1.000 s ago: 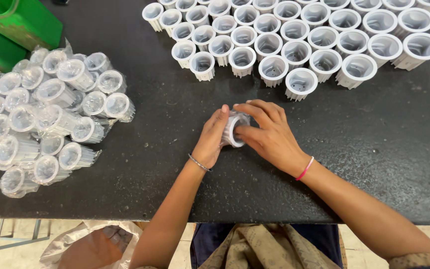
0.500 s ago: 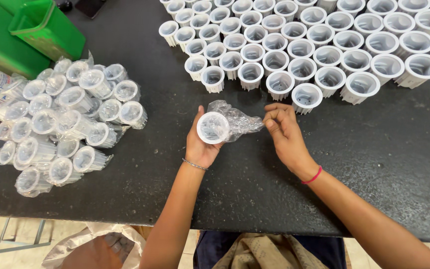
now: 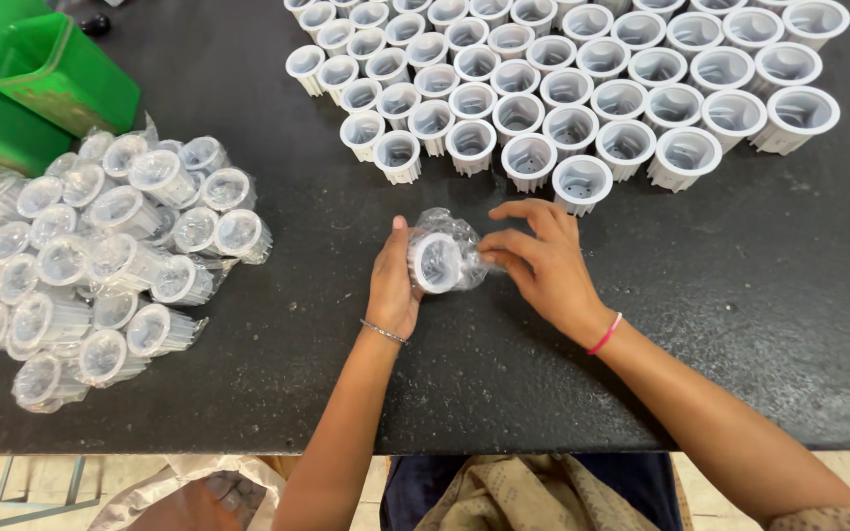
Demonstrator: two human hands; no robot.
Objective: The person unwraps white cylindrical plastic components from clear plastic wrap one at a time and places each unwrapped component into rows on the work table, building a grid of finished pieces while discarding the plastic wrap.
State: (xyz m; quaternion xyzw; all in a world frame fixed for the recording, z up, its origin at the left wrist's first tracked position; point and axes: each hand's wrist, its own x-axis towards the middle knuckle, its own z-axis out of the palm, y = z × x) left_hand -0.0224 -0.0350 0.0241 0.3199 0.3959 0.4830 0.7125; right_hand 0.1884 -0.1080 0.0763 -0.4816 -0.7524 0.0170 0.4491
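A black, slightly speckled table top (image 3: 248, 393) fills nearly the whole view, matte with a soft pale sheen toward three o'clock, where diffuse light falls on it. Its front edge runs straight across at six o'clock. Below that edge a strip of light tiled floor (image 3: 12, 487) shows at seven o'clock, crossed by the thin metal bars of a frame (image 3: 36, 484). No walls or windows are visible.

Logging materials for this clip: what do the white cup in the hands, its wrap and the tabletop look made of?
White cup: likely moulded plastic, matte, with ribbed walls like the bare cups.
Wrap: thin clear plastic film, crinkled and glinting.
Tabletop: dark, speckled, faintly glossy; possibly stone or laminate.
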